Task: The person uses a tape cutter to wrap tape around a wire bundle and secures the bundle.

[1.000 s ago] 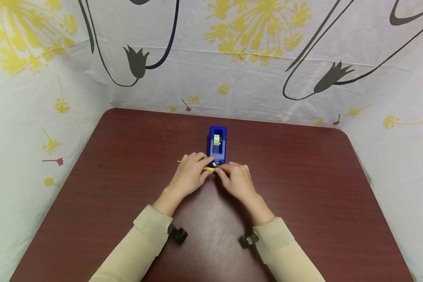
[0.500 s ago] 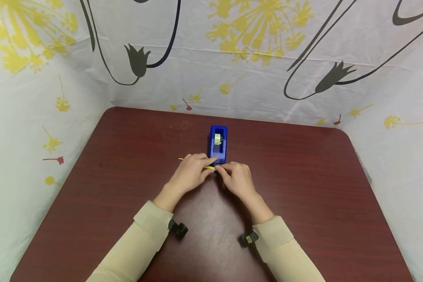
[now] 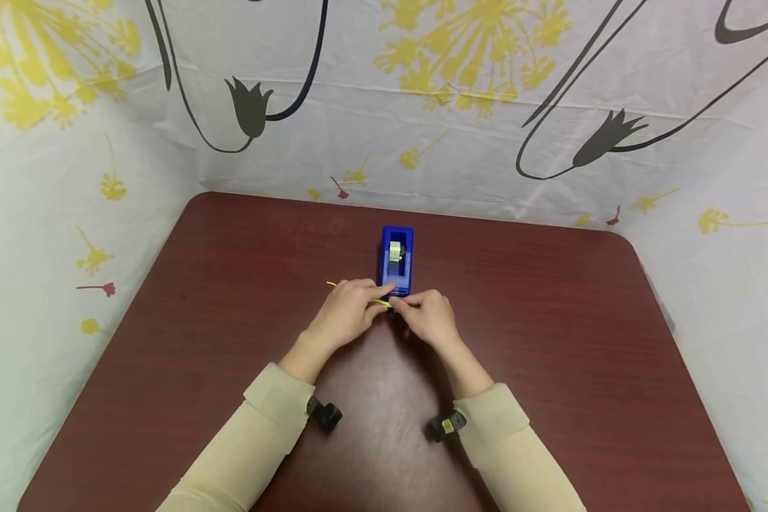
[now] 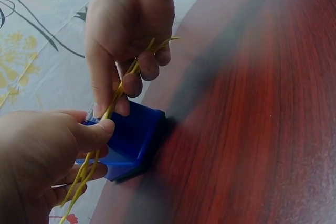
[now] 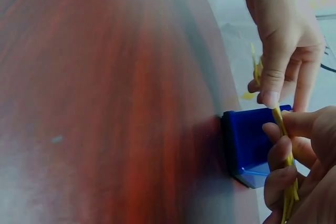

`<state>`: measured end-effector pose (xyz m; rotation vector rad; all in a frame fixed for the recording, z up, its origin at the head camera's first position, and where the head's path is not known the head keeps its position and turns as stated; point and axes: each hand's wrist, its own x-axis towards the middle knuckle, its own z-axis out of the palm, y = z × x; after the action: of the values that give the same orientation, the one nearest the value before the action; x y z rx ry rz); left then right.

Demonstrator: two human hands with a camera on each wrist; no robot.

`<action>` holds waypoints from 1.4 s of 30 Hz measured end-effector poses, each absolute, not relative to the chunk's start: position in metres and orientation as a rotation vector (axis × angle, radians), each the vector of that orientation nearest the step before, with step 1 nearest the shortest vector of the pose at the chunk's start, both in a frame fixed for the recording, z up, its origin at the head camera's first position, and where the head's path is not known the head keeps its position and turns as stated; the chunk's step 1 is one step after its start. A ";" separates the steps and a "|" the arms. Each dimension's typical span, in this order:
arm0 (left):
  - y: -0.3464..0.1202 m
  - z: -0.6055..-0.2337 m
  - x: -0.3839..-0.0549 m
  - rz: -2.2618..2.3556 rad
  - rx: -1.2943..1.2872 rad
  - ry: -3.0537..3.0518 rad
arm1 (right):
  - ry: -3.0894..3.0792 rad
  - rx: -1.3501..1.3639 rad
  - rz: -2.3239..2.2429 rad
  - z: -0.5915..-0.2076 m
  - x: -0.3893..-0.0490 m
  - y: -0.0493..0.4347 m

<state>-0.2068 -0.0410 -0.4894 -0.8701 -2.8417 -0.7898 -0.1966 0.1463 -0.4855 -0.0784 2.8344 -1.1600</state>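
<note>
In the head view, my left hand (image 3: 342,313) and right hand (image 3: 434,321) meet just in front of a blue tape dispenser (image 3: 387,283). Between them runs a small bundle of thin yellow wires (image 4: 119,91). The left thumb and fingers pinch it, and loose ends stick out past that hand at lower left in the left wrist view. My right hand's thumb and curled fingers grip the other part of the bundle, clearest in the right wrist view. A clear strip of tape (image 4: 90,115) shows by the left fingertips, beside the dispenser's front; the fingers partly hide it.
A pale tape roll (image 3: 395,251) sits inside the dispenser. Everything rests on a dark red wooden table (image 3: 550,341). Behind and beside it hangs a white sheet (image 3: 333,142) printed with flowers. Black wrist cameras (image 3: 324,414) are strapped at both sleeves.
The right hand and wrist have shifted slightly, and the bundle has tilted a little. The shiny tape at the dispenser's front shows less between the hands. The dispenser has stayed put.
</note>
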 end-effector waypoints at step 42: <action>-0.045 -0.486 -0.220 -1.012 -0.899 -2.845 | 2.853 -0.286 -1.077 -0.483 -0.193 0.147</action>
<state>-0.2202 -0.0446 -0.4862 -0.8989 -2.8446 -1.0120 -0.1929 0.1466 -0.4834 -0.2860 2.8530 -1.0769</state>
